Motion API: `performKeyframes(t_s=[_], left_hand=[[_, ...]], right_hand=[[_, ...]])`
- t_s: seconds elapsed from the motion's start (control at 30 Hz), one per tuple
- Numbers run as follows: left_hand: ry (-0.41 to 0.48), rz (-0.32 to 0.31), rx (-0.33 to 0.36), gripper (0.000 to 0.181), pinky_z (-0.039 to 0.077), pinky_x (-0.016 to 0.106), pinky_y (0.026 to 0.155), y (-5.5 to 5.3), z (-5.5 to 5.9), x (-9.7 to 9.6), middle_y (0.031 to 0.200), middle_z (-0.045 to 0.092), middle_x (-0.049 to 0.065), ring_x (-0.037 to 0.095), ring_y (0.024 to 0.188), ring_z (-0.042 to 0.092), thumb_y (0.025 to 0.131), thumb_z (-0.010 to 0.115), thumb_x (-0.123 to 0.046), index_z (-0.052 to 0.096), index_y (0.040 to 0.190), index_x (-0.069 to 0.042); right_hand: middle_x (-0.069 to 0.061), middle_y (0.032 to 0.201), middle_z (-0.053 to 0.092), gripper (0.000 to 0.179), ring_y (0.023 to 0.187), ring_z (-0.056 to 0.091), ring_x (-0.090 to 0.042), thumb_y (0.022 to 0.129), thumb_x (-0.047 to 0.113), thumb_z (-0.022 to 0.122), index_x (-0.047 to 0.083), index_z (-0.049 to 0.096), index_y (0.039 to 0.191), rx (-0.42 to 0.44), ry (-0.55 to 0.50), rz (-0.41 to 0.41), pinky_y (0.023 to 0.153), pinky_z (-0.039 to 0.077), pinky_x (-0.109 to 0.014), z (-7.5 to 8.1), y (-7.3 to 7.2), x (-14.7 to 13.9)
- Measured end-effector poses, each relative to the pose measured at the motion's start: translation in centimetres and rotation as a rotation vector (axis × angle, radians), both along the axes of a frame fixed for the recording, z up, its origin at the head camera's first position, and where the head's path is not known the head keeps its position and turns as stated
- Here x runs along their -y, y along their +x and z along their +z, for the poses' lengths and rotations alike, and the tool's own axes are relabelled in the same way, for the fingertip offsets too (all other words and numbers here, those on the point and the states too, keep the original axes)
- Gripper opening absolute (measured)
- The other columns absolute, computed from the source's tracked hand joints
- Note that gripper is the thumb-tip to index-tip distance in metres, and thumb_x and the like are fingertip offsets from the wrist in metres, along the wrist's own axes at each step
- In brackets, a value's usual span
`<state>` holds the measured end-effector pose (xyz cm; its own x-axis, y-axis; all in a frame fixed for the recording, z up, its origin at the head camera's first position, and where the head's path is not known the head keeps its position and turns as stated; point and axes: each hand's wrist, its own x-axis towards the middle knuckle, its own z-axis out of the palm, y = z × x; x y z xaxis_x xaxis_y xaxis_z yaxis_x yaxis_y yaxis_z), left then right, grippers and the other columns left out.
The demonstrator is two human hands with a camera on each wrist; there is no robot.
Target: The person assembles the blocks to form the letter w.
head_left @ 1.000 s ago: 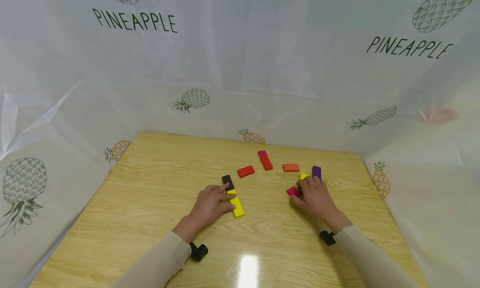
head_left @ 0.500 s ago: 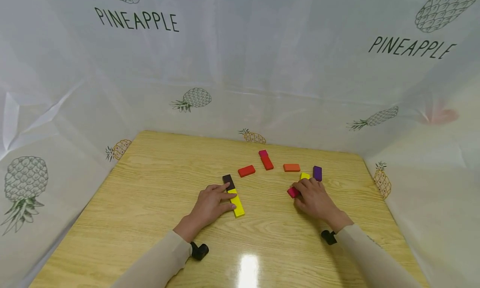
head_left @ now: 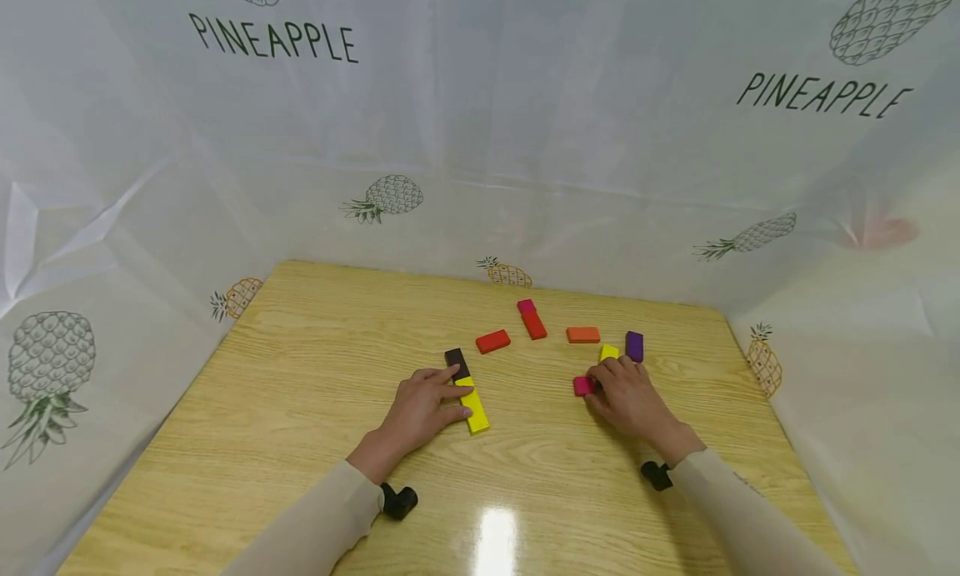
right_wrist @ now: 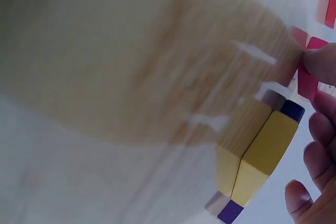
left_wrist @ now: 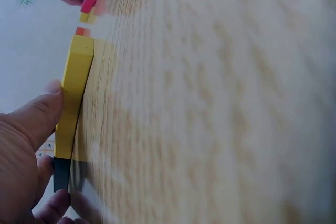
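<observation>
In the head view my left hand (head_left: 427,405) rests on a short row made of a black block (head_left: 456,363) and yellow block (head_left: 473,409). Its thumb touches the yellow part, seen in the left wrist view as a yellow bar (left_wrist: 76,87) with a black end (left_wrist: 61,174). Farther right, my right hand (head_left: 630,393) pinches a pink block (head_left: 583,386) between thumb and finger, low at the table. Close by lies a yellow block (right_wrist: 270,145) with a dark block (right_wrist: 293,109) at one end. A purple block (head_left: 634,347) lies just beyond this hand.
Toward the back of the wooden table (head_left: 337,309) lie a red block (head_left: 492,341), another red block (head_left: 534,325) touching a pink block (head_left: 527,307), and an orange block (head_left: 582,335). White pineapple-print sheeting (head_left: 480,126) encloses the back and sides.
The pink block at my right hand has turned slightly and now lies straighter toward the left. The left hand and the other blocks keep their places.
</observation>
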<state>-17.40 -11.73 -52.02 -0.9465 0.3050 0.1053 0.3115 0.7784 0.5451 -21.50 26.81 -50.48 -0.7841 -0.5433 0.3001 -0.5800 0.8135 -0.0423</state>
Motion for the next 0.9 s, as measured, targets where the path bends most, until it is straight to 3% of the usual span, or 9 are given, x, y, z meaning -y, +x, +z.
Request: performKeyframes(t_s=[0.23,0.9], left_hand=[[0.010,0.000,0.010,0.039,0.038,0.065,0.111,0.1,0.2,0.0,0.161,0.052,0.003,0.038,0.145,0.047,0.097,0.076,-0.042,0.076,0.134,-0.029],[0.006,-0.005,0.016,0.040,0.038,0.065,0.112,0.0,0.1,0.0,0.162,0.051,0.003,0.038,0.145,0.046,0.097,0.075,-0.043,0.075,0.134,-0.029]], right_hand=[[-0.004,0.095,0.060,0.028,0.092,0.053,-0.028,0.086,0.020,0.085,0.007,0.065,0.101,-0.034,-0.029,0.005,0.079,0.041,-0.043,-0.2,0.0,0.7],[-0.003,0.100,0.063,0.027,0.093,0.053,-0.025,0.091,0.030,0.078,0.009,0.067,0.103,-0.004,0.023,0.082,0.084,0.042,-0.041,0.0,1.7,5.3]])
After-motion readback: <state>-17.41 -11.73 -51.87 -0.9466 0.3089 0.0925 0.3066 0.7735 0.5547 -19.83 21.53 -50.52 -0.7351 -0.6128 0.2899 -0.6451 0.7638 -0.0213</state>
